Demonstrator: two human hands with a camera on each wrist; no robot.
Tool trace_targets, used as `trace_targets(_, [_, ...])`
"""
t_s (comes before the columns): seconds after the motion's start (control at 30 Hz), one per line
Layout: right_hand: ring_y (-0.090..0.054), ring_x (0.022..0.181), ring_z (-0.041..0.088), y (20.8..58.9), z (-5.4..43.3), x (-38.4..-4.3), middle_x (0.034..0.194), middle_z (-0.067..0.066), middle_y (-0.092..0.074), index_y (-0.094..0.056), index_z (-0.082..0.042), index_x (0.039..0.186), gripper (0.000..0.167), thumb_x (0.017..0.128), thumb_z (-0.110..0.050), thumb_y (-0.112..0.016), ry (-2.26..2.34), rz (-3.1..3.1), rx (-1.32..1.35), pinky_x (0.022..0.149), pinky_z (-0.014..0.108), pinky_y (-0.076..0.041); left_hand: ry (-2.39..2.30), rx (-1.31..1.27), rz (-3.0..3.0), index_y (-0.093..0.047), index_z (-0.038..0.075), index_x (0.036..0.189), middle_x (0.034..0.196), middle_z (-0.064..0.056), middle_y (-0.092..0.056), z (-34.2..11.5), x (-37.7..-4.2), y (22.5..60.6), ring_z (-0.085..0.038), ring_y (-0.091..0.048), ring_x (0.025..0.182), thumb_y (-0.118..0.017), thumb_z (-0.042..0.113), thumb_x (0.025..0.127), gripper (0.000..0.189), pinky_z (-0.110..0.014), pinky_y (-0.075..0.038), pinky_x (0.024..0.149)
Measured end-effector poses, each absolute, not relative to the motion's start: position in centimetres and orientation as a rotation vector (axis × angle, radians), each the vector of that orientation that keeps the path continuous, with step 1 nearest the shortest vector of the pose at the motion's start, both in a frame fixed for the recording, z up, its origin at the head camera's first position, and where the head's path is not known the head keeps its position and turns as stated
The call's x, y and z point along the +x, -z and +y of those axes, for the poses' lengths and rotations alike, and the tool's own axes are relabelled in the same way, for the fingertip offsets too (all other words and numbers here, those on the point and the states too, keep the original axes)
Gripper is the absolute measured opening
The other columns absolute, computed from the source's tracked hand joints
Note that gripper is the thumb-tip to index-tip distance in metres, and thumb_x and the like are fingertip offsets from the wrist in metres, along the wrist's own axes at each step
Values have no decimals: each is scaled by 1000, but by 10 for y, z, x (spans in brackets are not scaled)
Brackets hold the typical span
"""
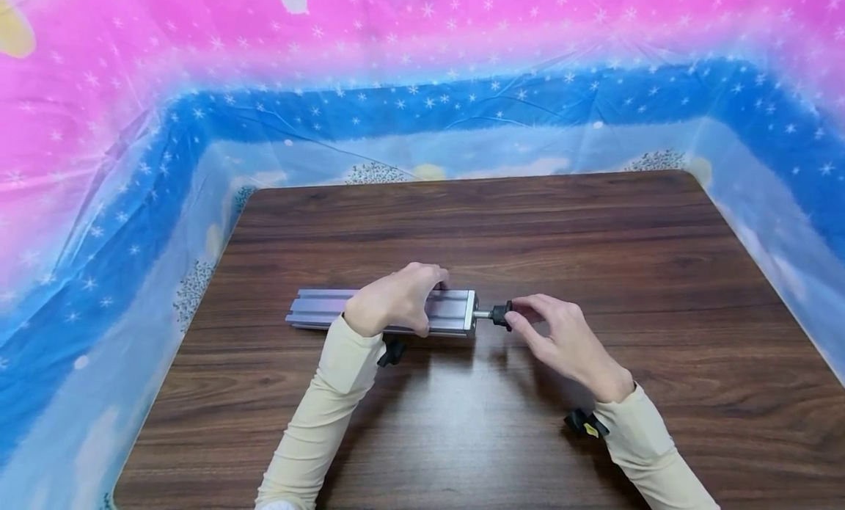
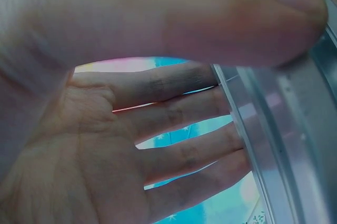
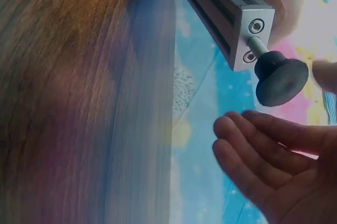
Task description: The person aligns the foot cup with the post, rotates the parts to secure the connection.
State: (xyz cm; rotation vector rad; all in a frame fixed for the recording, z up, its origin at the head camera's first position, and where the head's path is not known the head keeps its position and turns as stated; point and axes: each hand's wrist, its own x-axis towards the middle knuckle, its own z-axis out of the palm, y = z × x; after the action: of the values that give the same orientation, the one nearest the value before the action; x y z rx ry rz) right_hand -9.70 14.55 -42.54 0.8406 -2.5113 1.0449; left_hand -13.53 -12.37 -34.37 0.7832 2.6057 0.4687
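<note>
A silver aluminium profile with grooved sides lies lengthwise over the table. My left hand grips it near its right part, thumb on the near side and fingers on the far side. From the end plate, which carries two socket screws, a threaded stem sticks out. A black round levelling foot sits on the stem's outer end. Around that foot stands my right hand, its thumb and fingers spread. In the right wrist view, a small gap shows between the fingertips and the foot.
The brown wood-grain table has rounded corners. A patterned pink and blue cloth hangs behind it and along both sides. Black wrist cameras hang under both sleeves, the right one near the table top.
</note>
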Motion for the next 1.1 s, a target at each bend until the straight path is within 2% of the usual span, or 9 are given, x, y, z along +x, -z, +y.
trace_targets(0.1, [-69,103,19,426,149,-96,113,6,-73,-68,-4,124,42,86,-19,-79,-1058,-2454,912,88,36,-54,-476,788,2609,-61,-1,125,104,-9,-63,-124,-135,344,-19,-51,87,-77,-7,65,62,-30,-46,72])
trace_targets(0.17, [-67,108,20,426,150,-96,119,6,-70,-64,-4,131,56,80,-18,-84,-1069,-2410,970,92,31,-52,-479,793,2614,-61,-1,125,104,-9,-63,-125,-135,345,-19,-51,87,-77,-7,65,63,-30,-46,72])
trace_targets(0.23, [-66,110,20,425,151,-96,123,7,-69,-62,-4,133,63,76,-17,-87,-1070,-2379,1016,96,25,-49,-478,792,2617,-61,-1,126,105,-9,-63,-125,-135,345,-19,-51,87,-78,-7,65,63,-30,-46,73])
trace_targets(0.37, [-66,109,20,426,149,-97,121,6,-69,-65,-3,128,58,76,-10,-86,-1057,-2347,1054,98,17,-45,-471,794,2624,-61,-1,125,104,-9,-63,-126,-134,345,-20,-50,87,-78,-7,65,63,-30,-46,73])
trace_targets(0.67, [-70,94,14,428,147,-96,107,0,-72,-68,-6,124,45,81,-12,-82,-1010,-2379,1018,82,31,-56,-482,763,2627,-61,0,125,103,-8,-61,-126,-132,348,-21,-51,88,-78,-8,66,62,-32,-47,73])
trace_targets(1.1, [-70,86,6,431,145,-96,100,-4,-73,-72,-7,112,25,88,-12,-76,-1047,-2449,963,78,25,-56,-479,757,2626,-61,1,127,101,-7,-61,-127,-132,351,-19,-50,85,-77,-8,66,63,-31,-45,70])
